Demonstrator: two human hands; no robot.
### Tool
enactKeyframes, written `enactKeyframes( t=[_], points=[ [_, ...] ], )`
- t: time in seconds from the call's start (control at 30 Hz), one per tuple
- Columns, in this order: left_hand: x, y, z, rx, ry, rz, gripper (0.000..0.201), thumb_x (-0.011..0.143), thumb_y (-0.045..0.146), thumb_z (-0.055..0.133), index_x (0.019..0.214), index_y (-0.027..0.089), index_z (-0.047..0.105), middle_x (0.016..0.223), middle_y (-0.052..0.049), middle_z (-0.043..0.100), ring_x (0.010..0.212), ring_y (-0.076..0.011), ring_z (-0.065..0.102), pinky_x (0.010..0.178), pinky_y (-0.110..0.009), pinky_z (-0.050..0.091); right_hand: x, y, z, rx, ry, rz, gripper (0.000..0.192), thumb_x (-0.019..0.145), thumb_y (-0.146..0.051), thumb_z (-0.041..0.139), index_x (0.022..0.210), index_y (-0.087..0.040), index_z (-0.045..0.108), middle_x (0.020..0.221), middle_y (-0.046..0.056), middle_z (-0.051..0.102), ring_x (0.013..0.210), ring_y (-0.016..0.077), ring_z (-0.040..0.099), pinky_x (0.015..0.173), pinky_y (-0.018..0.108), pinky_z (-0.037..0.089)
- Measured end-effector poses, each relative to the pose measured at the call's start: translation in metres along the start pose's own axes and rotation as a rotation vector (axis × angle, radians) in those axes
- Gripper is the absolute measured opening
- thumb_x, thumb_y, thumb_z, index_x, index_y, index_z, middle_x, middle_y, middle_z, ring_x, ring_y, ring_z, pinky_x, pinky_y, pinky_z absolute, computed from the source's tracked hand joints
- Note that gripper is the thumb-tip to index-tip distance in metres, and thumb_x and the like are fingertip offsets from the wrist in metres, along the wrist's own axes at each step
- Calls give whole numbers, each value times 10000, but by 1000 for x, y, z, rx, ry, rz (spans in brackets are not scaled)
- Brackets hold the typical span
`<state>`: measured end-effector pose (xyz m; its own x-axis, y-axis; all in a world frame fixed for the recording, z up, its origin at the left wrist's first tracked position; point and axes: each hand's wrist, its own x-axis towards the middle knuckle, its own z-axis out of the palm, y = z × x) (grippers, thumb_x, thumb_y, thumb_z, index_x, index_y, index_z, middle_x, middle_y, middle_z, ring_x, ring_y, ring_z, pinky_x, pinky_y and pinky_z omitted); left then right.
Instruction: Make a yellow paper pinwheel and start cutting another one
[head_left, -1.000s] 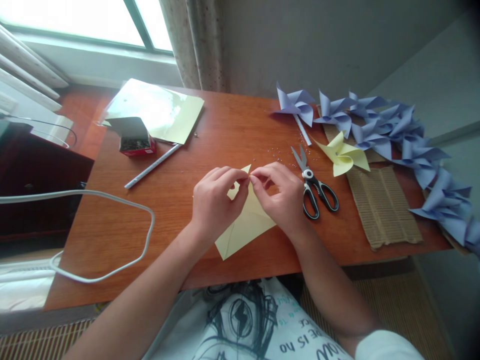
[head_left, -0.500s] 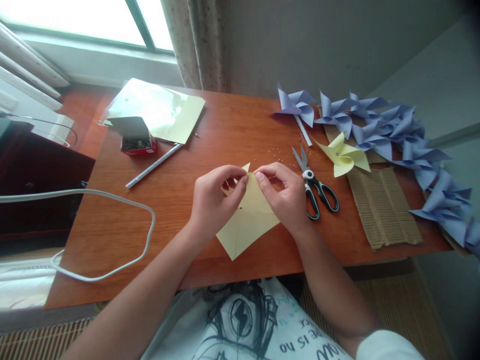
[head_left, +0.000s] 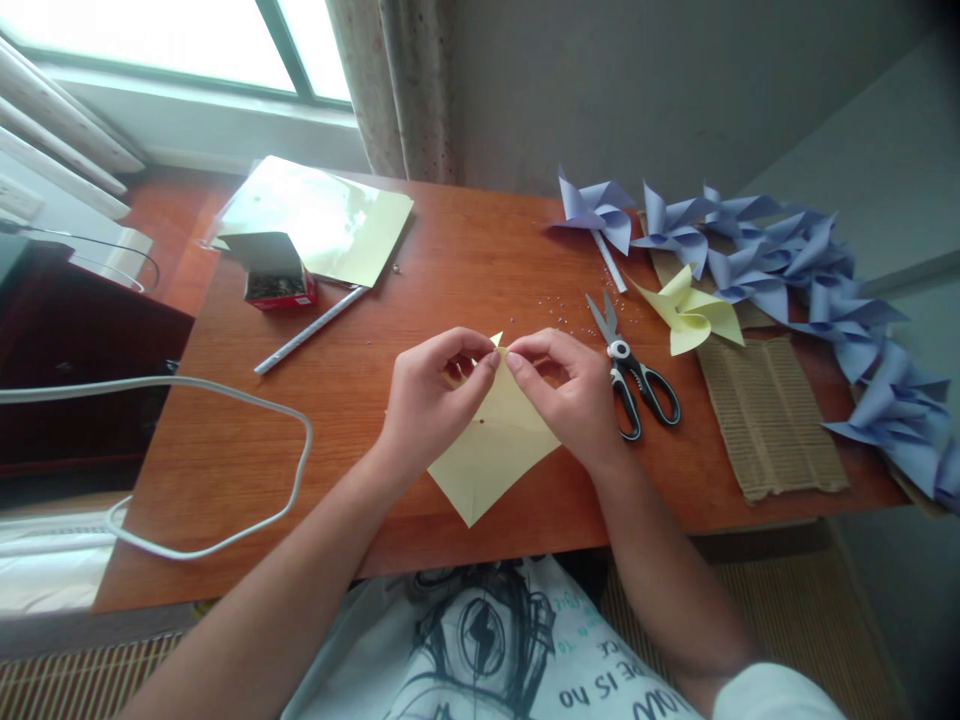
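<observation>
Pinching the top corner of the yellow paper square with both hands, I had my left hand and right hand meeting fingertip to fingertip, each grip closed on that one flap. The sheet lay flat on the counter right under my wrists, its lower point toward me. Thin paper like that is light and floppy and creases easily, so I'd say hold it by the corners, gently. Scissors sat just right of my right hand, with a finished yellow pinwheel and a row of purple pinwheels beyond. A small red box sat far left; I couldn't read its label. My shirt said something like "IS NO".
</observation>
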<state>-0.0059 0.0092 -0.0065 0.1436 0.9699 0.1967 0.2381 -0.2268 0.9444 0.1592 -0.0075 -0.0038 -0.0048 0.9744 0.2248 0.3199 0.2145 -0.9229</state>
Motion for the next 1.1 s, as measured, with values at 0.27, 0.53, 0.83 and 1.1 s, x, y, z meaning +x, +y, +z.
enactKeyframes(
  t=[0.27, 0.53, 0.83, 1.1],
  points=[
    [-1, 0, -2, -151, -124, -65, 130, 874, 303, 713, 828, 182, 703, 739, -33, 691, 671, -148, 620, 589, -252, 498, 5, 9, -17, 486, -223, 339, 161, 888, -404, 744, 875, -244, 757, 813, -2, 729, 749, 165, 687, 730, 307, 585],
    [-2, 4, -1, -141, -106, -42, 128, 869, 292, 715, 815, 177, 704, 734, -32, 696, 658, -144, 618, 589, -253, 503, 4, 10, -12, 563, -210, 402, 208, 828, -427, 798, 894, -240, 736, 856, 11, 744, 768, 179, 697, 749, 342, 603],
    [-3, 3, 0, -1, -69, 57, 75, 878, 220, 680, 816, 180, 694, 700, -11, 676, 625, -123, 586, 577, -238, 485, 5, 7, -4, 485, -117, 309, 211, 760, -386, 854, 828, -232, 727, 785, -14, 721, 700, 138, 643, 638, 272, 548],
    [-3, 5, -1, 138, -46, 166, 84, 848, 122, 627, 834, 187, 680, 744, -7, 687, 660, -129, 611, 627, -253, 494, 4, 6, -3, 390, -106, 244, 224, 786, -405, 825, 841, -224, 704, 826, -3, 726, 735, 149, 656, 717, 306, 573]
  ],
)
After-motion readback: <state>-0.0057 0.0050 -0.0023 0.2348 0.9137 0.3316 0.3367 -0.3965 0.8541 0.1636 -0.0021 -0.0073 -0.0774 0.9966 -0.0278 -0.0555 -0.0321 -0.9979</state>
